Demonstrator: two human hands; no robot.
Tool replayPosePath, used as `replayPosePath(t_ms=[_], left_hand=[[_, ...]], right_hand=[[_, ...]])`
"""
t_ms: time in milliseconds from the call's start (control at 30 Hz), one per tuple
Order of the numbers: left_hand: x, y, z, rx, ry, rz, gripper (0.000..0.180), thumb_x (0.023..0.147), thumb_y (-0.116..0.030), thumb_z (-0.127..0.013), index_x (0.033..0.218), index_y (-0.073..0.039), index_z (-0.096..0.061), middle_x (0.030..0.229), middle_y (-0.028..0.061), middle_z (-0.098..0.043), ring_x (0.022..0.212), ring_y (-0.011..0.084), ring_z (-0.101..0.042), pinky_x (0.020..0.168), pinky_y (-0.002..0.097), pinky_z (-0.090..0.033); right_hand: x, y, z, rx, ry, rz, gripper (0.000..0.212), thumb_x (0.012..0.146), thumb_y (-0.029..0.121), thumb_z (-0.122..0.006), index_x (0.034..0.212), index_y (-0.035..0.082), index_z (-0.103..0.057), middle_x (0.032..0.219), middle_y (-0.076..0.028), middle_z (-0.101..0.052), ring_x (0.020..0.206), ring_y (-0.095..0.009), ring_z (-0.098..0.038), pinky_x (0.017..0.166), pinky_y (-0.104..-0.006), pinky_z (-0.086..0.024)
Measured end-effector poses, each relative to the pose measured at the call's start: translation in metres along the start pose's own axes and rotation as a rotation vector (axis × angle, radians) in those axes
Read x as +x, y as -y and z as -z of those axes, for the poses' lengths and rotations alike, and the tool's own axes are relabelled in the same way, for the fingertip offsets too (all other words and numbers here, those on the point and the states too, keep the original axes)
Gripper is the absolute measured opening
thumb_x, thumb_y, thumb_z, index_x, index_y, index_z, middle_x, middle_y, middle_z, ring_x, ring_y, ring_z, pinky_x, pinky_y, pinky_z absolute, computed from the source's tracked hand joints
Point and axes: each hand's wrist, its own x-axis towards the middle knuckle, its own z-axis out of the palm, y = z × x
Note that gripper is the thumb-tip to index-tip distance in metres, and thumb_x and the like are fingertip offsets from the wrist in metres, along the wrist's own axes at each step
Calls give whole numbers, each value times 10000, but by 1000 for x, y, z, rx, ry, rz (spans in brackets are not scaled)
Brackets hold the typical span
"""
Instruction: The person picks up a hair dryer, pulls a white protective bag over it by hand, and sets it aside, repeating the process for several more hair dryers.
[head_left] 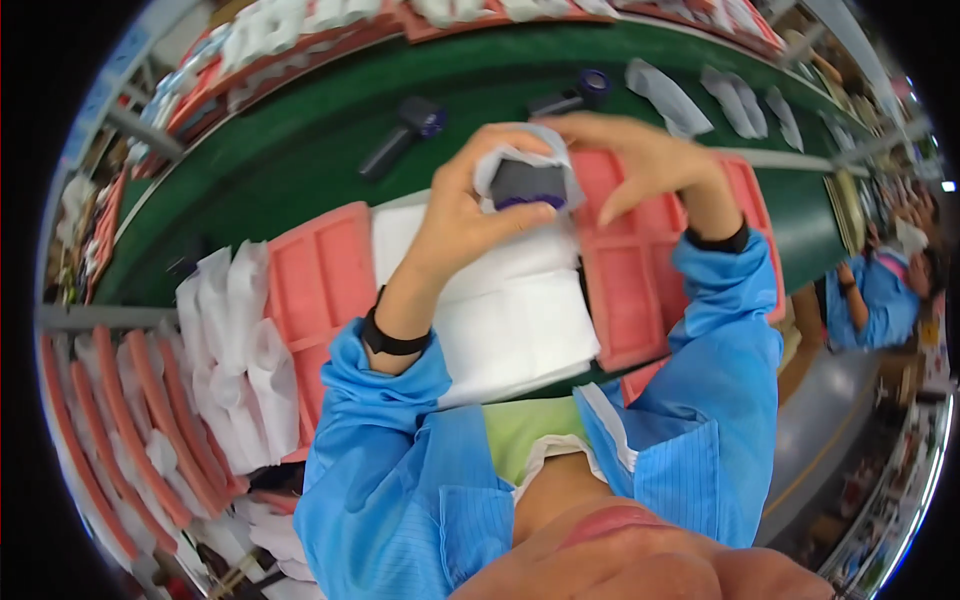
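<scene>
My left hand (462, 208) is closed around a dark grey hair dryer (525, 184) with a purple rim, which is partly wrapped in a white foam sleeve (572, 185). Only the dryer's dark end shows; the rest is hidden. Beside the sleeve, my right hand (655, 165) has its thumb and fingers spread, its fingertips close to the far edge of the wrap. Below both hands lies a stack of white foam sheets (515, 335). Two unwrapped dark hair dryers, one to the left (400, 140) and one behind my hands (560, 103), rest on the green belt (300, 150).
Pink compartment trays flank the sheets, left (325, 265) and right (625, 290). White wrapped pieces (235, 330) lie at the left; more (668, 97) are on the belt. Trays stand stacked (130, 420) at far left. Another person (880, 290) in blue is at far right.
</scene>
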Motion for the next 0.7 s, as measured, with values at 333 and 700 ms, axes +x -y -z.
replayPosePath(t_ms=[333, 700], left_hand=[[-2, 17, 22, 101, -558, 26, 454, 674, -120, -832, 1075, -88, -623, 1298, 108, -445, 1188, 251, -470, 964, 357, -418], [4, 18, 1, 498, -575, -113, 375, 648, -177, -862, 956, -105, -661, 1300, 114, -436, 1162, 265, -481, 952, 364, -416]], right_hand=[[40, -33, -74, 42, -417, -377, 644, 721, 142, -788, 1266, 12, -471, 1141, -152, -636, 976, -288, -646, 788, -362, -503], [48, -20, -102, -438, -685, -299, 416, 713, 92, -741, 1054, -1, -523, 875, -188, -608, 761, -399, -598, 604, -436, -482]])
